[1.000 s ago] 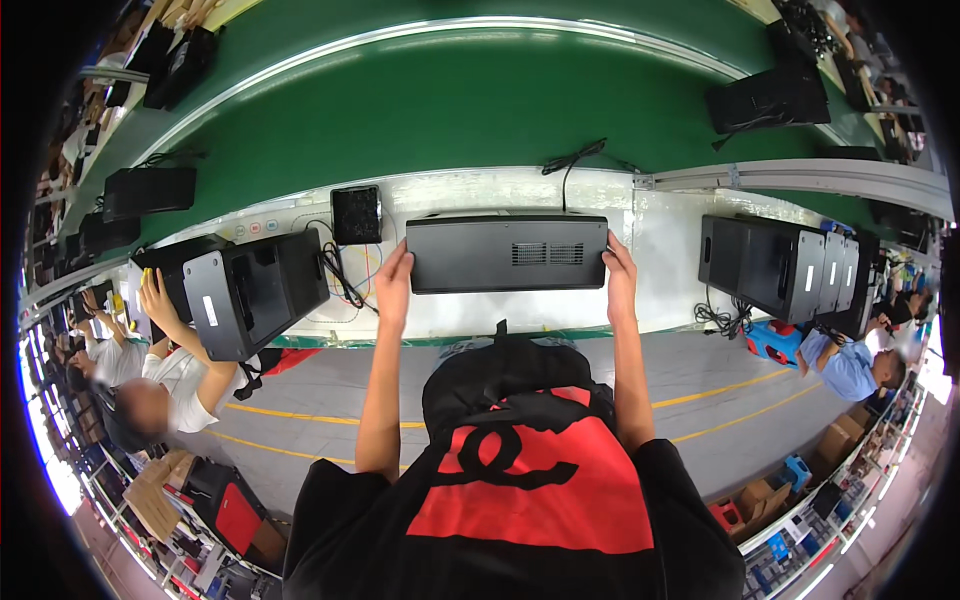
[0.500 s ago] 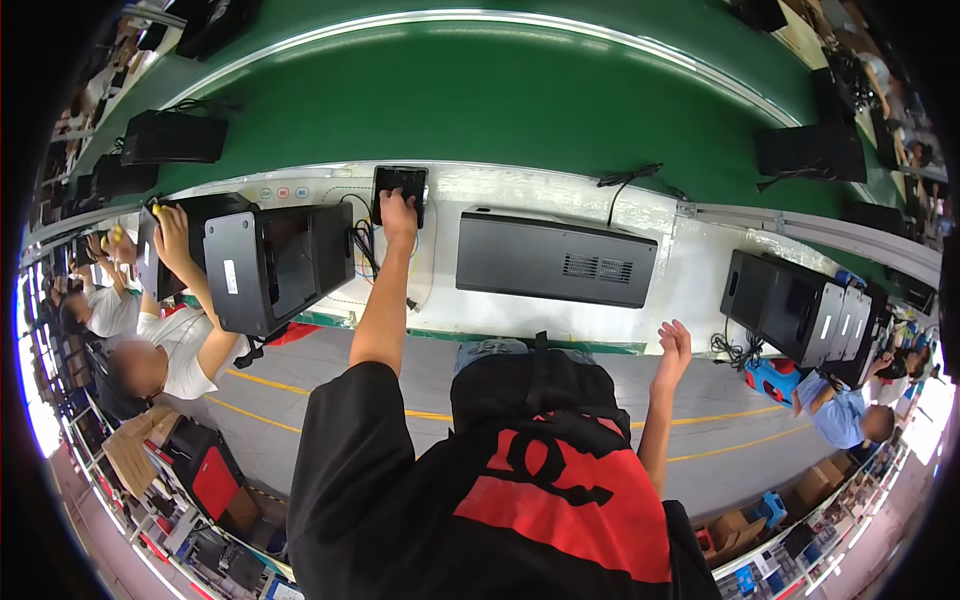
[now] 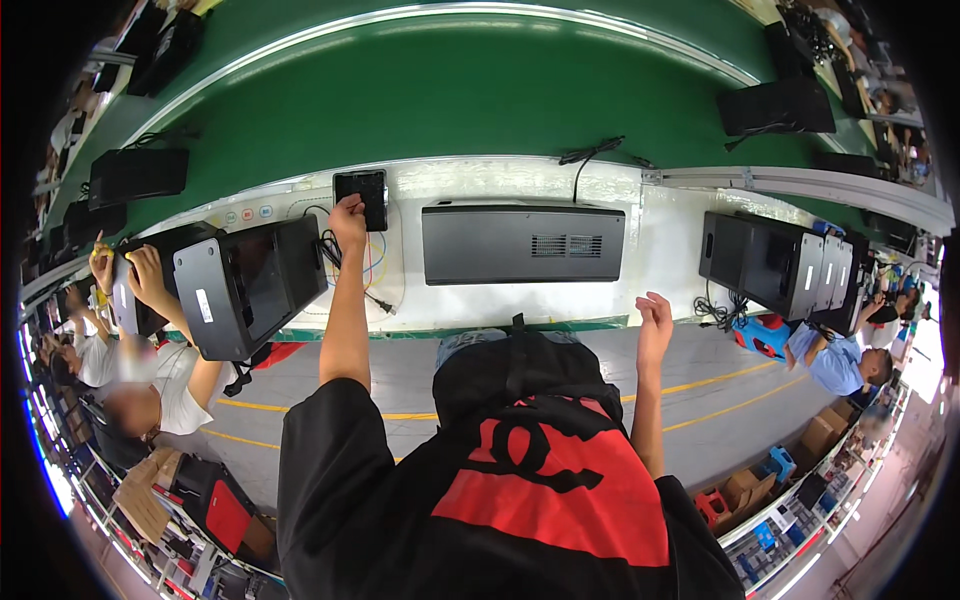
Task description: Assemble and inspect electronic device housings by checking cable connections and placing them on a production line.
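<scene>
My left hand [image 3: 348,218] is at the lower left part of a flat black tablet-like device [image 3: 374,190], its fingers curled together. I see nothing held in it, and I cannot tell whether the fingertips touch the screen. In front of the bench, to the right, my right hand [image 3: 655,318] hangs in the air with its fingers slightly apart, holding nothing. A dark grey computer case [image 3: 480,250] with vent slots lies on the white bench top [image 3: 410,305] between the two hands, touched by neither.
Left of the tablet, a black case [image 3: 215,300] stands by a co-worker's hand [image 3: 150,275]; cables [image 3: 330,250] lie beside it. Several black cases [image 3: 760,260] stand to the right, with a coiled cord [image 3: 722,310]. A black cable [image 3: 590,155] crosses the far edge beside a green surface [image 3: 450,100].
My left hand has drawn back from the middle of the tablet toward its lower left edge, fingers more curled. The whole view has shifted, moving the bench slightly left. My right hand stays raised.
</scene>
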Tool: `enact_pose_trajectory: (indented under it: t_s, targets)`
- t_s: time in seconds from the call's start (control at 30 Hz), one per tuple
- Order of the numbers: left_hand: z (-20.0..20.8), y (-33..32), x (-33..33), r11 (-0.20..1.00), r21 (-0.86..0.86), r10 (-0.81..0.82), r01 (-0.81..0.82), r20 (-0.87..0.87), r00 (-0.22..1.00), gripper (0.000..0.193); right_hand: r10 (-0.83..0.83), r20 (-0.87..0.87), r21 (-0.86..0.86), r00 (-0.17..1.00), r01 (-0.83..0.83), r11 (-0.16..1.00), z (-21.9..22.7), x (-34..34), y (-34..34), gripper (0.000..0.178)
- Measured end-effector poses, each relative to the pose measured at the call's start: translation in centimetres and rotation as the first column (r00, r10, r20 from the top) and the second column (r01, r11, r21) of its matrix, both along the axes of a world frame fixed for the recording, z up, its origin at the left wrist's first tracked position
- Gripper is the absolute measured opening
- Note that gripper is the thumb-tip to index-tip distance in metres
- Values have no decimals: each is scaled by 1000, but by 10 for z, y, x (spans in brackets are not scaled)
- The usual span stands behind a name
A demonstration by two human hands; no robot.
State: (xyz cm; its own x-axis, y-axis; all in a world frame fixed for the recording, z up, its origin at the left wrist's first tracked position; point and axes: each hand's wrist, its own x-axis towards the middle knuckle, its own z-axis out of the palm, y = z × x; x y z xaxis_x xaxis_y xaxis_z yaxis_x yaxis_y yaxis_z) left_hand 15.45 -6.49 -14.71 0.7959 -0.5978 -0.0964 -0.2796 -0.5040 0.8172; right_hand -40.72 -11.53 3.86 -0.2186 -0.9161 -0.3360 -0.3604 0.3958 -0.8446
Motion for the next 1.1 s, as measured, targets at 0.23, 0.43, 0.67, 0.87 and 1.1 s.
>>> enact_pose_trajectory:
  t_s: [0.23, 0.43, 0.67, 0.87, 1.1]
  targets:
    - [15, -2, -2, 998, -58, 25, -29, -68, 997, 32, 72, -46, -28, 996, -74, 997, 4, -1, -1, 18]
    - [13, 5, 7, 985, -166, 45, -52, -47, 998, 25, 108, -72, -31, 992, -111, 993, 13, 4, -4, 18]
    - [25, -6, 13, 997, -72, 28, -14, 209, 977, 12, 135, -102, -41, 986, -140, 989, 17, 4, -4, 17]
    - [50, -4, 6, 915, -342, 104, -214, -314, 944, 16, 175, -98, -60, 980, -182, 982, 19, 11, -4, 16]
    - [227, -18, -122, 814, -421, -257, -400, -879, 402, 20, 288, 134, -218, 948, -256, 942, 100, 105, -26, 12]
